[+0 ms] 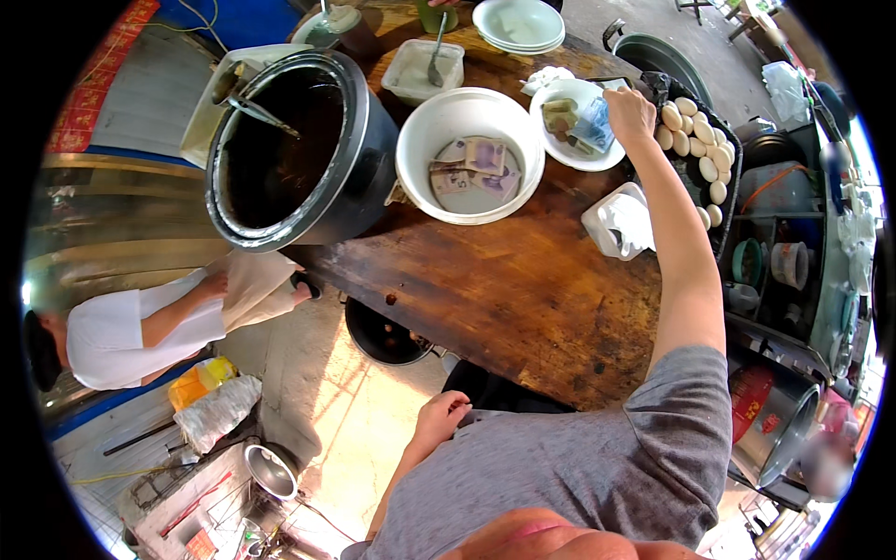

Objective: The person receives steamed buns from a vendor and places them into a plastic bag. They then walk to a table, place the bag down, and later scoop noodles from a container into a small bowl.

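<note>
Well, a few things could go wrong from here, I think. My right hand (pixel 632 117) is at the two o'clock edge of the white bowl (pixel 558 149), and paper money (pixel 595 123) sticks up inside it. If I press too hard on that edge, the bowl could tip, and some money could slide out. If I pull one note too fast, another could come along with it. The eggs (pixel 680 143) sit in a black tray (pixel 733 177), just past my hand toward three o'clock. A quick swing that way could crack one. My arm also runs close to the small white box (pixel 602 229), at about five o'clock from the bowl, so my elbow could bump it. The big pot (pixel 366 177) of dark liquid is well apart, at nine o'clock from the bowl, so a note would have to go far to get wet.

Now, my right hand: its fingers are bent and close together, pointing down. Something light blue peeks out by the tips, but I cannot tell if I am pinching it or only touching it. My left hand (pixel 439 417) hangs off the bench (pixel 504 289), down at six o'clock, with its fingers loosely curled. I cannot see into its palm.
</note>
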The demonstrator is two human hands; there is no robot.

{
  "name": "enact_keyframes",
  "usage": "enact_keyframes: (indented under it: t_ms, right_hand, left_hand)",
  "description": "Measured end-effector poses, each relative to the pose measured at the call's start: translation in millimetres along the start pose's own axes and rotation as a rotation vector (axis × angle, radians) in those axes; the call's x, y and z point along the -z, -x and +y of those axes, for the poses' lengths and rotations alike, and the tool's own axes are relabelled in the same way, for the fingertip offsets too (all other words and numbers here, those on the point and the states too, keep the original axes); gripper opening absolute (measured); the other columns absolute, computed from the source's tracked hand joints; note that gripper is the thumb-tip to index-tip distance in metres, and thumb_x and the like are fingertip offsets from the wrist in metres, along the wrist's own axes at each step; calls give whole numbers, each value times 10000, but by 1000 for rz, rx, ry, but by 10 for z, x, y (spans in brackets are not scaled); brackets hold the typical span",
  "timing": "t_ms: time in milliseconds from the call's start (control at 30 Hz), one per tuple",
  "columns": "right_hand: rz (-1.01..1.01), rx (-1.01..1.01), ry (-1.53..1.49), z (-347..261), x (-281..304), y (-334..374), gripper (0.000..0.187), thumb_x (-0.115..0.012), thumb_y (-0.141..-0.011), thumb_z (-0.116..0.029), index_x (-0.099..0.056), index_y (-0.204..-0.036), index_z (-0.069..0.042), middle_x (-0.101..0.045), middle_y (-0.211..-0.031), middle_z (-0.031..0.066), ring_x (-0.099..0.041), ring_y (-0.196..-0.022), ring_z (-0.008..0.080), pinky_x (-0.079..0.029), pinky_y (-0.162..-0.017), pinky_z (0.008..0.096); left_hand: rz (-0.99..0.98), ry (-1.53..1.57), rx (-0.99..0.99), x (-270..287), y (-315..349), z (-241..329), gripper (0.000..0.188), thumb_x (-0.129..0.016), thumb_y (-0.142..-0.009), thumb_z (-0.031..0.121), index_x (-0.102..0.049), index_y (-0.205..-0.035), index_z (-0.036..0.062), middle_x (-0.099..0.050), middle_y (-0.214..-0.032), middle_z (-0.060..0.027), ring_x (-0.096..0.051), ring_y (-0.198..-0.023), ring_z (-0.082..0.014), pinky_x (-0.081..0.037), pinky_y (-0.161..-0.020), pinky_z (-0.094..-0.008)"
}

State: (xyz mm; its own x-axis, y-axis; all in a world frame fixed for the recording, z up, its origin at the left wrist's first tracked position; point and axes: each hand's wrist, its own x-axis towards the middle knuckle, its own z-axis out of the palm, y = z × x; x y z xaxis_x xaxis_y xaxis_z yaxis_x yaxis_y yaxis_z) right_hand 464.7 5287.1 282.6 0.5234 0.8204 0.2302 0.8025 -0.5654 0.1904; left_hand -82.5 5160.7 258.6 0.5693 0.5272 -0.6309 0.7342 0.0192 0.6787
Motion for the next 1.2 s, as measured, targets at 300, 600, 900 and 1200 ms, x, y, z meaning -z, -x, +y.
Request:
enact_keyframes:
  t_ms: [300, 600, 900, 1200]
  right_hand:
    - [202, 78, -55, 69, -59, -31, 158, -522, -740, -74, -642, -832, -121, -578, -908, 59, -556, -938, 237, -498, -700, 354]
    - [-181, 393, -389, -183, -150, 187, 156, -577, -724, -158, -644, -859, -117, -601, -875, 54, -563, -843, 258, -466, -717, 369]
    - [-244, 115, -256, -24, -319, 197, 169, -545, -713, -154, -665, -832, -154, -634, -824, 77, -597, -814, 270, -470, -672, 385]
    - [-261, 114, -338, -101, -480, 122, 159, -627, -687, -118, -625, -846, -115, -594, -830, 88, -567, -823, 300, -441, -680, 394]
  left_hand:
    - [43, -23, -115, -1, -186, 139, 157, -631, -761, 162, -582, -863, 53, -608, -765, -85, -587, -666, -215, -465, -597, -302]
    - [31, -27, -44, -28, -118, 36, 154, -630, -760, 170, -587, -863, 63, -603, -774, -81, -585, -677, -214, -468, -613, -305]
    - [36, -11, -18, -108, -135, 0, 148, -629, -758, 168, -592, -868, 74, -597, -772, -80, -583, -692, -219, -470, -618, -316]
    - [75, 6, -82, -73, -161, 77, 146, -631, -754, 148, -590, -864, 61, -601, -758, -84, -583, -680, -220, -469, -602, -307]
